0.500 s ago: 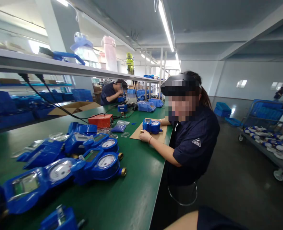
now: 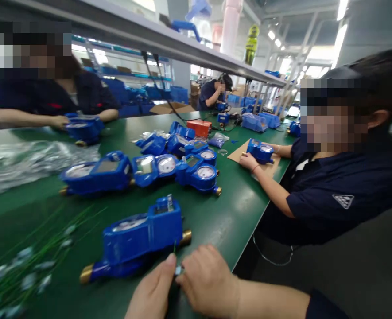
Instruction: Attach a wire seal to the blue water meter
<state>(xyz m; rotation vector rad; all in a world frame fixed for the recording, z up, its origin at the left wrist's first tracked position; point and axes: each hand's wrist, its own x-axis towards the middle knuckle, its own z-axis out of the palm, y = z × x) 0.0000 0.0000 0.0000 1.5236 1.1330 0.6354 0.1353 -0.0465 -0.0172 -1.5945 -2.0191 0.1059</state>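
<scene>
The small pale-grey piece [image 2: 178, 270] is partly covered by the left grip [image 2: 153, 288] and the right grip [image 2: 209, 280]; the left one is cut off by the bottom edge. The dial markings [image 2: 130, 222] of the nearest blue, brass-ended plastic meter [image 2: 142, 241] are blurred past reading. The green wires with pale tags [image 2: 28, 282] are blurred and cropped at the left edge, as is the clear crumpled plastic [image 2: 32, 166].

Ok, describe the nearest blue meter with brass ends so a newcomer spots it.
Start with the long green tabletop. Just beyond the camera wearer's bare left hand lies the blue meter with brass ends. It is foremost, set apart from the row of blue meters behind it.
</scene>
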